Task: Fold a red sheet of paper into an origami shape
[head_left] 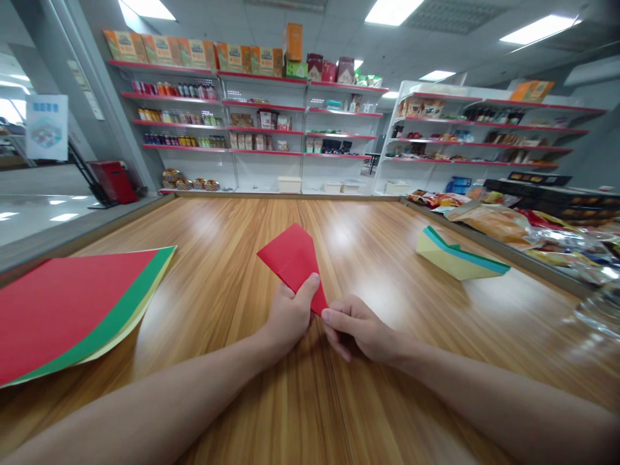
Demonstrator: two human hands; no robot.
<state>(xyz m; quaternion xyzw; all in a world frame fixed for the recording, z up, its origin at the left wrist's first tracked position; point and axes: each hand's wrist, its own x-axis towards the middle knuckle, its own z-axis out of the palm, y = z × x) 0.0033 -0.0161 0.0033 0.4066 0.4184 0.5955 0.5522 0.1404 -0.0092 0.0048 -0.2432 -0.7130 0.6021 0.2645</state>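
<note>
A folded piece of red paper (294,257) is held up above the wooden table, tilted, with its wide end pointing away from me. My left hand (289,316) grips it from below, the thumb pressed flat on its near part. At its narrow near corner, my right hand (361,326) pinches the paper between thumb and forefinger, the other fingers curled beneath. Off to the right stands a folded paper boat (458,258), pale yellow with a blue and green rim. On the left lies a stack of coloured paper sheets (82,303), red on top, green and yellow beneath.
The wooden table (217,258) has a raised edge. Packaged snacks (504,226) are heaped beyond its right side, near a clear plastic item (600,310). Shelves of goods (264,110) line the back. A sign on a stand (47,128) and a red box (113,181) are at left.
</note>
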